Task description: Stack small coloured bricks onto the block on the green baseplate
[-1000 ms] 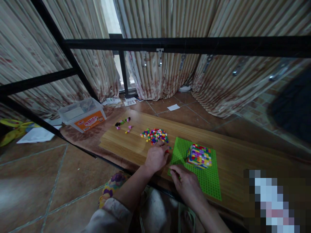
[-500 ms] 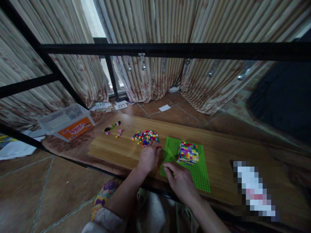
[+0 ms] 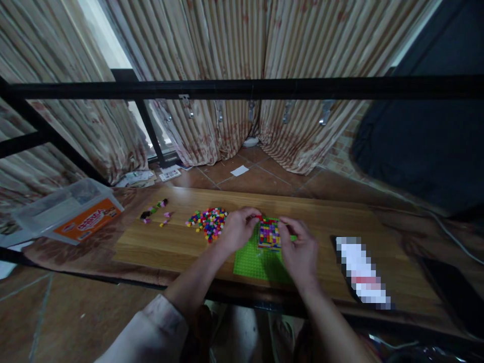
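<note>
A multicoloured cube of small plastic bricks stands on a green studded baseplate on a wooden tabletop. My left hand is at the cube's left side, its fingertips pinching a small red brick against the cube's top edge. My right hand grips the cube from the right, and its fingers hide part of that side. To the left of the plate lies a heap of loose coloured bricks. A few more bricks, some joined in a short strip, lie farther left.
A clear plastic box with an orange label sits at the table's left end. A pixelated blurred object lies on the right of the table, with a dark flat slab beyond it. A black metal frame bar crosses the view.
My right hand has moved from the plate's near edge to the cube's right side. My left hand has risen to the cube's top edge with the red brick. The view has swung left.
</note>
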`<state>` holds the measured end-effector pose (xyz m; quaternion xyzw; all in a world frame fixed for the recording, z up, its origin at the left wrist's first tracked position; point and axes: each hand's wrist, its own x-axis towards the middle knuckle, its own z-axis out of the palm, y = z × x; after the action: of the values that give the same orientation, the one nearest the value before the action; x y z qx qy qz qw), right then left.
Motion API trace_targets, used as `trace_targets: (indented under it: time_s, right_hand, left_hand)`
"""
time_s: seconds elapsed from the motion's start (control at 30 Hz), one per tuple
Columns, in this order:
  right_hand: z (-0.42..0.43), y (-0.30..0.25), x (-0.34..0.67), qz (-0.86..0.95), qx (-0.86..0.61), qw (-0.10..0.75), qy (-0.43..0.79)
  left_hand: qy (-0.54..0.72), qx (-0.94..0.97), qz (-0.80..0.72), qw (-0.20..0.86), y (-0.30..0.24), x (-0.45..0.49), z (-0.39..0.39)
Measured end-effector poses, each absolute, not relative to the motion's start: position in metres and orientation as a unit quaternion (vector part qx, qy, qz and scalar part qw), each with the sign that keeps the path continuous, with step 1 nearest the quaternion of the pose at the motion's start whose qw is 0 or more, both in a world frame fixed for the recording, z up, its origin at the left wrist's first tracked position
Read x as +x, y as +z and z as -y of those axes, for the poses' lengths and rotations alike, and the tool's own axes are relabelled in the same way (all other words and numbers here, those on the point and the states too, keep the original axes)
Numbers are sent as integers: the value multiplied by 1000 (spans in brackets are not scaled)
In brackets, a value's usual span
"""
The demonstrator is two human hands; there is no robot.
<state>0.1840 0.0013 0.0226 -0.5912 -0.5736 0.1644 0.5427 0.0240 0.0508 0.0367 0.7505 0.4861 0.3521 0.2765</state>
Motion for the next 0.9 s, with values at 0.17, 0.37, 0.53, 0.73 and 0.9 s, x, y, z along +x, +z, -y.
trace_targets:
  time_s: [0.17, 0.37, 0.53, 0.73, 0.9]
  right_hand:
    - [-32, 2, 202, 509, -635, 522, 256]
    - [-39, -3, 189, 515, -612, 499, 334]
    - [-46, -6, 183, 494, -562, 529, 401]
    - [-53, -10, 182, 461, -536, 551, 443]
    - [-54, -11, 184, 447, -539, 553, 452]
  left_hand:
    - [339, 760, -483, 273, 25, 40, -62]
    - [332, 761, -486, 272, 26, 38, -60]
    - [353, 758, -481, 264, 24, 39, -59]
    - [385, 743, -457, 300, 15, 38, -64]
    - [429, 687, -428, 401, 7, 39, -69]
